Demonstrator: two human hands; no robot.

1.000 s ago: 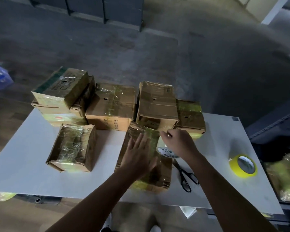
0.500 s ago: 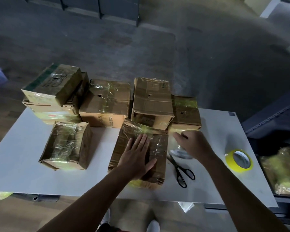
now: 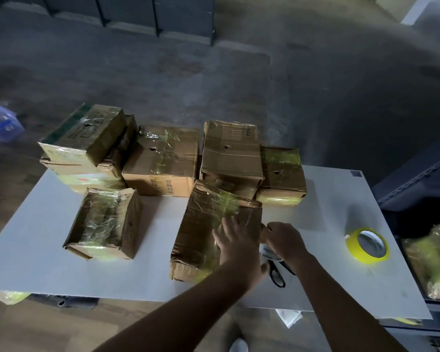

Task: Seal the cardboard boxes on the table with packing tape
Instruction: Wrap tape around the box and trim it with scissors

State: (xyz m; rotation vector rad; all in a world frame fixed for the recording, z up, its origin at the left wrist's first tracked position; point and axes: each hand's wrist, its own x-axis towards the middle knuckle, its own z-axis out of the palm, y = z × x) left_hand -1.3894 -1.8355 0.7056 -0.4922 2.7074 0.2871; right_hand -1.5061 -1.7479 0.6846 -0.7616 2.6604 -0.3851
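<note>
Black-handled scissors: flat on the white table, just nearer than the right hand and partly hidden under its wrist. Left hand: fingers straight and spread, palm pressing flat on the top of the brown cardboard box wrapped in clear tape, towards that box's right side. Right hand: fingers curled down around the clear packing tape roll with a white printed core, held just beside the box's right edge; most of the roll is hidden by the hand. Yellow tape roll: lying on the table well to the right of the right hand, untouched. Squat taped cardboard box: left of the left hand, apart from the pressed box. Beyond the hands, a row of cartons: tall creased brown box directly past the pressed box and meeting its far end; small box with yellowish tape to its right; brown carton with printed characters on its front to its left; a stack of two cartons furthest left. Blue plastic tub: on the floor, far left of both hands.
</note>
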